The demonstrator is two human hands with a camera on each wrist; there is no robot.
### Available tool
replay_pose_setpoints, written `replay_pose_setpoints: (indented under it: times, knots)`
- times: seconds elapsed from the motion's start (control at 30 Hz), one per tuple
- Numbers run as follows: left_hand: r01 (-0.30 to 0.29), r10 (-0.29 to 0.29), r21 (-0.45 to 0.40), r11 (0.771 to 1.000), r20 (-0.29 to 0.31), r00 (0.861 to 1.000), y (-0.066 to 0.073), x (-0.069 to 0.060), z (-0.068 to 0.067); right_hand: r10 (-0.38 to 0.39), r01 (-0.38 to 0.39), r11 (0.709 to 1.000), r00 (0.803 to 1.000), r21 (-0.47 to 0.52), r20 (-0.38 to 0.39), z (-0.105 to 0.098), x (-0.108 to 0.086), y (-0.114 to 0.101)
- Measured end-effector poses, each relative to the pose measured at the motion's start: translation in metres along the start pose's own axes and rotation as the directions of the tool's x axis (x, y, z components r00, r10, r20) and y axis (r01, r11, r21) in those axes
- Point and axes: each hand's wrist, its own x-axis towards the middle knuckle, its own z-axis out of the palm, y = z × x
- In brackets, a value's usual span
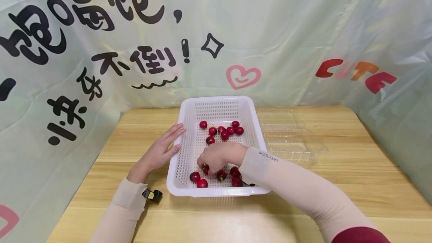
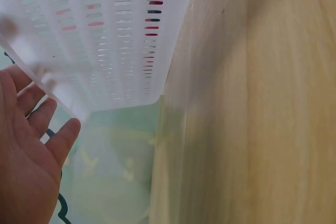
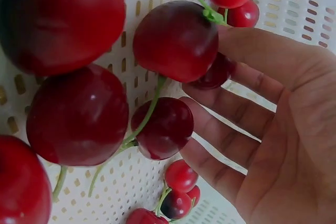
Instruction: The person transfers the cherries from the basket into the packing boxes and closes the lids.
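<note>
A white plastic basket (image 1: pixel 173 171) with slotted walls holds several dark red cherries (image 1: pixel 224 135), some with green stems. My right hand (image 1: pixel 217 157) reaches down into its near half. In the right wrist view, thumb and forefinger of the right hand (image 3: pixel 278 108) pinch a dark cherry (image 3: pixel 216 73), partly hidden behind a larger cherry (image 3: pixel 176 41). Another cherry (image 3: pixel 163 128) lies close to the other fingertips. My left hand (image 1: pixel 158 153) rests with extended fingers against the left rim of the basket; the left wrist view shows this hand (image 2: pixel 29 140) beside the slotted wall (image 2: pixel 123 40).
Right of the basket stands a clear plastic clamshell box (image 1: pixel 287 140), its lid raised at the back. The wooden table (image 1: pixel 209 220) reaches a printed curtain (image 1: pixel 287 40) behind and at both sides. A small black device (image 1: pixel 152 195) sits at the left wrist.
</note>
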Motion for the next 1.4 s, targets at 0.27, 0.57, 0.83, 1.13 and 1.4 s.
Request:
replay_pose_setpoints:
  times: [0.27,0.57,0.83,1.13,1.4]
  knots:
    - [0.008,-0.008,-0.005,1.0,0.006,1.0,0.001,0.0,-0.001,-0.011,0.001,0.997,0.992,-0.082,-0.125,-0.007,-0.002,0.0]
    - [0.03,-0.03,0.016,0.999,0.022,0.999,0.0,0.0,-0.001,-0.01,-0.023,0.989,0.975,-0.146,-0.222,-0.018,-0.01,0.0]
    - [0.101,-0.103,0.043,0.994,0.047,0.994,0.0,-0.001,-0.002,-0.018,-0.047,0.981,0.943,-0.187,-0.331,-0.029,-0.021,-0.001]
    - [0.088,-0.094,0.089,0.992,0.065,0.993,0.001,0.0,-0.003,-0.048,-0.065,0.97,0.895,-0.236,-0.444,-0.038,-0.039,0.001]
    - [0.071,-0.079,0.11,0.991,0.069,0.995,0.0,0.0,-0.004,-0.107,-0.074,0.956,0.812,-0.282,-0.574,-0.048,-0.062,0.004]
